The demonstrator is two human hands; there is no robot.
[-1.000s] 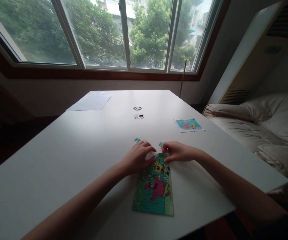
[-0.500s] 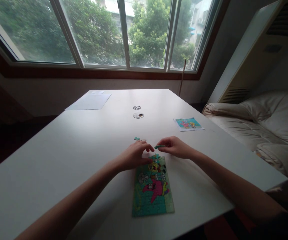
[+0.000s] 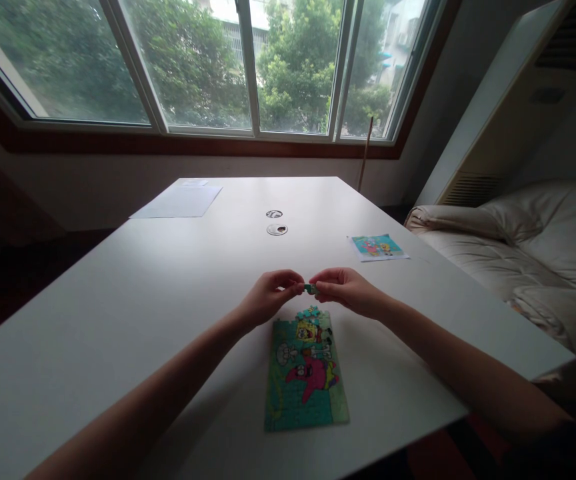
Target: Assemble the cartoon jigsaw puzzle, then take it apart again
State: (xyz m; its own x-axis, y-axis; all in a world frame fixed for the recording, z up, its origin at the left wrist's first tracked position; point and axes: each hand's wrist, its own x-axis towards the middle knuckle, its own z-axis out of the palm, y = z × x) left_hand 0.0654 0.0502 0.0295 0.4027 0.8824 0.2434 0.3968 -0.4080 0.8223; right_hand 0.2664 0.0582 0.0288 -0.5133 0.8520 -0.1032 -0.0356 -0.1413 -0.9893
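Note:
Both hands meet just beyond a partly assembled cartoon jigsaw puzzle [image 3: 308,373], which lies on the white table [image 3: 178,300]. Between them is a small green puzzle piece [image 3: 311,289]. My left hand [image 3: 273,293] pinches it from the left with thumb and fingertips, and my right hand [image 3: 348,291] grips it from the right. The puzzle's far edge is uneven, with a few teal pieces jutting out at its right part. A pink starfish figure and a yellow square figure show on its face. Whether the hands hold one piece or two joined is too small to tell.
A printed cartoon picture [image 3: 379,247] lies to the right, past my right hand. Two round inserts [image 3: 277,230] sit in the tabletop farther back. White paper [image 3: 178,202] rests at the far left corner. A pale sofa [image 3: 513,247] stands beyond the table's right edge.
My left hand has risen off the puzzle's far edge and closed on the green piece beside my right hand. Loose pieces seen earlier behind my left hand are now hidden.

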